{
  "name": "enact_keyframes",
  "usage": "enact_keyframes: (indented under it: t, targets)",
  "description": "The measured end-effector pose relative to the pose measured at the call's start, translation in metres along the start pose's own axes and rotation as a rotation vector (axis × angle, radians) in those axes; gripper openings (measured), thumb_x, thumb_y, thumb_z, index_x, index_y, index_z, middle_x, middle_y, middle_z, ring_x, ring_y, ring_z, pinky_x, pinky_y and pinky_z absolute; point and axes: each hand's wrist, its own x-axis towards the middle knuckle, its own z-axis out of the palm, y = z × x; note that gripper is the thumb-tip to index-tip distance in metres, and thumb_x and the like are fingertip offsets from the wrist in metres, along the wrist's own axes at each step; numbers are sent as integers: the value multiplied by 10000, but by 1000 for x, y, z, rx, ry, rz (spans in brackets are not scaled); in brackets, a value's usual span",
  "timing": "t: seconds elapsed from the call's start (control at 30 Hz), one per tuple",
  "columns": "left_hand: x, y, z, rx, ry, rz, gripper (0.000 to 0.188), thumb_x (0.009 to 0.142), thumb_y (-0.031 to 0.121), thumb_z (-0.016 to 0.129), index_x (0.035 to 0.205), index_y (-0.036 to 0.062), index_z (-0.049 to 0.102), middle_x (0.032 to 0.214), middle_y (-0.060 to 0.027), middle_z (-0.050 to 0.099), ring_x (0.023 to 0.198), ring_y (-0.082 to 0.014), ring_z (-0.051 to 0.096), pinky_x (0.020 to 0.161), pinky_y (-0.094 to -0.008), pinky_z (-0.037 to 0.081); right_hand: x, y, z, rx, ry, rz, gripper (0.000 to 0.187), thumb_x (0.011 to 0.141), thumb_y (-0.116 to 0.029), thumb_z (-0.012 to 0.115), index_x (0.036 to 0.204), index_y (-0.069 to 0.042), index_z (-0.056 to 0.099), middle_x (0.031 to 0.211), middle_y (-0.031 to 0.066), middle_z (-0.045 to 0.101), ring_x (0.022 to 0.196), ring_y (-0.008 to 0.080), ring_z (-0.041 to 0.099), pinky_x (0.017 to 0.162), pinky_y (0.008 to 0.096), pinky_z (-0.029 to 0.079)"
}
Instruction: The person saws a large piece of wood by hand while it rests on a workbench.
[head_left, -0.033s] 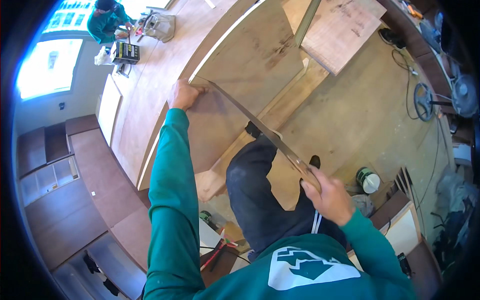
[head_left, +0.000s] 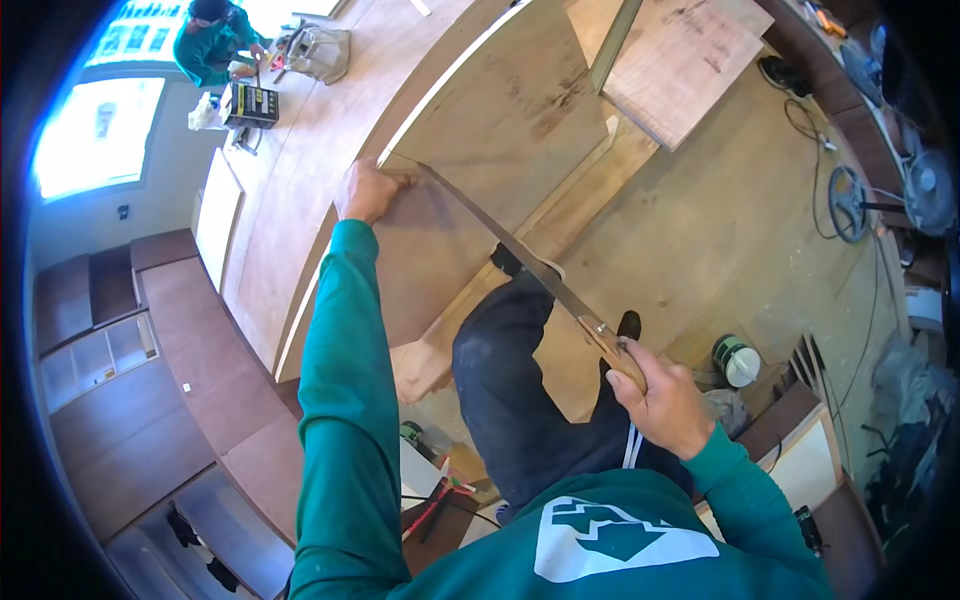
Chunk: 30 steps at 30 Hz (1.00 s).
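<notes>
1. Head view, hands. The two hands are well apart. The right hand [head_left: 672,405] is wrapped around the wooden handle [head_left: 612,352] of a handsaw [head_left: 560,288]; the left hand [head_left: 368,192] is clasped over the pale edge of a broad wooden panel [head_left: 480,130], thumb toward the panel's face.

2. Head view, position. The saw slants from the right hand up and leftward, its far end meeting the panel just beside the left hand. Whether its teeth sit in the wood cannot be told.

3. Head view, handling. The saw is probably light, its thin blade springy sideways; the handle is the sound place to hold. The panel appears stiff and, from its breadth, fairly heavy; its edge offers a purchase, best kept clear of the teeth. Neither looks fragile or notably slippery.

4. Head view, markings. A white graphic [head_left: 690,548] marks the front of the green sweatshirt [head_left: 470,560]. A dark box [head_left: 250,106] bears light and yellowish print. No lettering can be made out on the saw or panel.
</notes>
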Motion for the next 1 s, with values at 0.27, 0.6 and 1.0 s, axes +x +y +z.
enact_keyframes:
  t: [0.27,0.6,1.0]
  targets:
    - [15,-5,27,87,9,10,538,831,505,937,1199,116,885,1141,-190,865,1088,-374,828,964,-493,628,236,-35,119,-134,-123,40,680,1135,-661,566,1148,-5,741,943,339,784,924,575,762,834,658,612]
    - [8,-14,11,65,-44,-18,508,827,419,960,1178,61,879,1080,-159,865,994,-312,819,899,-460,632,-3,0,-9,-64,-122,128,611,1089,-491,761,1437,9,709,775,269,749,731,480,773,672,570,604]
    - [3,-56,7,-122,76,145,471,913,229,874,1293,-43,813,1028,-175,850,882,-198,802,760,-400,624,237,-61,149,-64,-93,-16,662,1134,-616,595,1028,18,756,909,343,783,907,562,777,827,652,625]
